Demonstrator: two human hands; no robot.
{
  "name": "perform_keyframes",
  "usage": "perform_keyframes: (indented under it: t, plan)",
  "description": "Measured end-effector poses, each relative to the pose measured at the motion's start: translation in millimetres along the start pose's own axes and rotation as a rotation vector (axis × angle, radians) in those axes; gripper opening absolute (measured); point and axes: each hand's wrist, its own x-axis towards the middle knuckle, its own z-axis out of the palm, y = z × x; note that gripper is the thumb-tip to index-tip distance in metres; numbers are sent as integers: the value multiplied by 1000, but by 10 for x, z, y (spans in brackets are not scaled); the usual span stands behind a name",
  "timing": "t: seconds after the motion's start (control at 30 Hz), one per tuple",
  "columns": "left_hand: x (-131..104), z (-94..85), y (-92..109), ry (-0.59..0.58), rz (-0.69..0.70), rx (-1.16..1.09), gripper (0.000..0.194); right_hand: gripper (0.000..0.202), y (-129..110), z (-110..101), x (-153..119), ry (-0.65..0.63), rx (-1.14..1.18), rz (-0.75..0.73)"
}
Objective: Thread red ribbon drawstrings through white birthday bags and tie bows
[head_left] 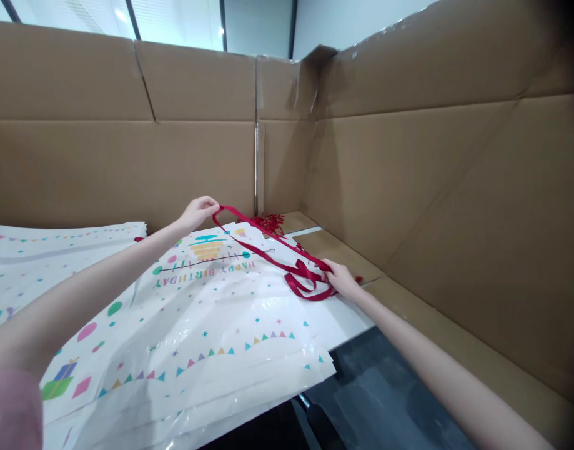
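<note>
The left hand (201, 210) and the right hand (343, 280) are well apart, each pinching the same long, flat, dark-red fabric ribbon (310, 275). The left holds a folded end of it, raised toward the tabletop's far edge; the right grips it lower down, near the tabletop's right edge. Between them the ribbon runs in two strands, the upper fairly taut and the lower sagging, with loose loops hanging at the right hand. Whether those loops touch the surface beneath, I cannot tell.

Under the ribbon, a stack of white, glossy sheets with colourful birthday print (212, 325) covers much of the white tabletop (355, 324) and overhangs its near edge. A thin, dark wire with a small loop at its right end (216, 260) lies across the sheets. A tangled bunch of thin red strands (270, 223) sits by the tabletop's far right corner, close to the tall brown cardboard wall (197, 162).

The step in hand looks like drawing the ribbon out and parting its strands. The next move would seem to call for firm pinches at both ends and the loose loops freed without snagging the wire.
</note>
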Motion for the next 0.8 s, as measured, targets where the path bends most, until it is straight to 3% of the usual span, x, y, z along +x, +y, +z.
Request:
perform_keyframes:
  t: [0.23,0.33,0.43,0.53,0.67,0.73,0.8]
  plan:
    - [-82,-1009,127,427,-42,-6,12,39,259,-119,285,63,-118,37]
    - [-260,-1343,149,488,-46,32,12,41,330,-182,424,82,-138,57]
    - [-531,-1396,124,332,-122,74,21,44,264,-213,548,71,-155,47]
    - [-751,-1173,79,129,-144,282,31,40,13,-182,645,39,-205,-18]
    - [-836,-871,143,-228,1,623,39,36,-392,-86,733,-34,-215,-192]
    - [-834,-905,222,-321,9,738,43,38,-487,-65,761,-57,-218,-216]
    - [-853,-1097,284,-307,-30,890,47,40,-483,-77,774,-63,-228,-198]
